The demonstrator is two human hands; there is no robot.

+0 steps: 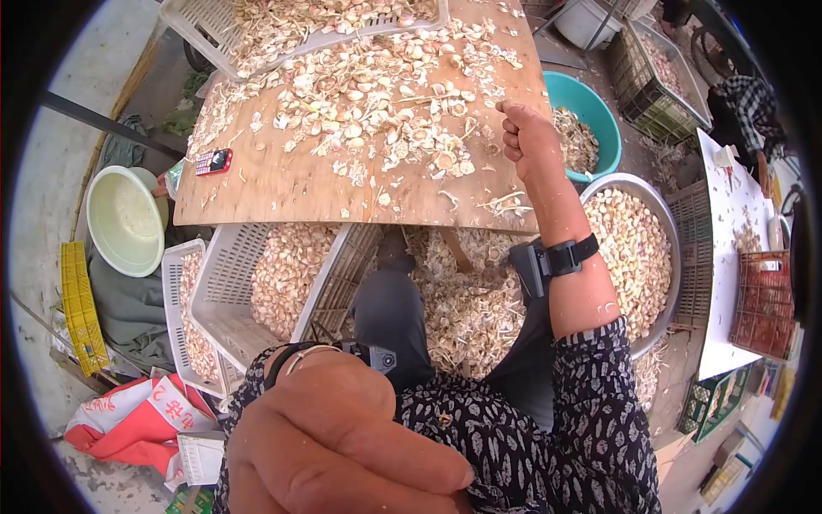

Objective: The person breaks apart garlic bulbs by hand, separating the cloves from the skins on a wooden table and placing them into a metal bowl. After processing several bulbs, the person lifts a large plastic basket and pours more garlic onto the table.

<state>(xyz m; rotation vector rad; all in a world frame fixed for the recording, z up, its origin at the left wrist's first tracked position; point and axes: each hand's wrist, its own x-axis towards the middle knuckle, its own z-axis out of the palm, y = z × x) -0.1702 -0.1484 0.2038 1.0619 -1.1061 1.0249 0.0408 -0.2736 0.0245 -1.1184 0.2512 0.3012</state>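
Observation:
Very close to the camera, my left hand point(342, 437) fills the lower left, over my lap, its fingers bent and together; what they hold, if anything, is hidden. My right hand point(525, 137) is closed in a fist above the right edge of the wooden table point(282, 184), between the garlic and the teal basin point(608, 128). Anything inside that fist is too hidden to tell. Loose garlic cloves and skins point(368, 107) are spread over the tabletop. A small red phone point(213, 162) lies at the table's left side.
A white crate point(184, 13) stands on the table's far edge. Crates of cloves point(291, 274) sit under the near edge. At right are a metal basin of cloves point(629, 248) and a white table point(723, 283), with another person point(749, 116) beyond. A pale green basin point(126, 221) is left.

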